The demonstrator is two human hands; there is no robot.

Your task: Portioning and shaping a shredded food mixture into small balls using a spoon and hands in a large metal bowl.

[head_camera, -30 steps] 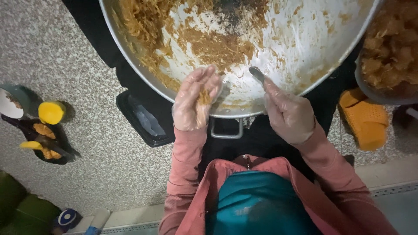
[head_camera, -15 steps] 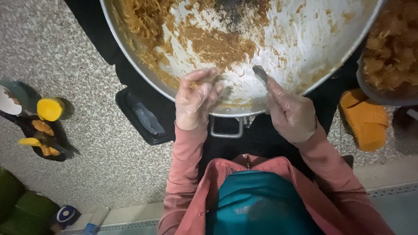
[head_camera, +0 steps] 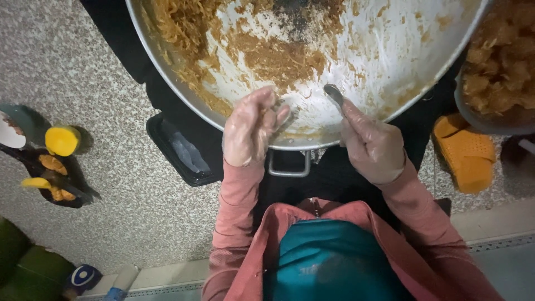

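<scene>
Spoon (head_camera: pixel 334 95) sits clamped in my gloved right hand (head_camera: pixel 372 146), its bowl over the big metal pan (head_camera: pixel 390 61) near the rim; my left hand (head_camera: pixel 251 127) curls loosely, fingers half closed on nothing I can see, beside brown shredded food (head_camera: pixel 267 56).

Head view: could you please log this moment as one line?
left hand: cupped over wide metal pan rim | right hand: holding metal spoon

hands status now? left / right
Left hand: gloved, fingers curled, contents cannot be told.
Right hand: gloved, closed on a metal spoon.
</scene>
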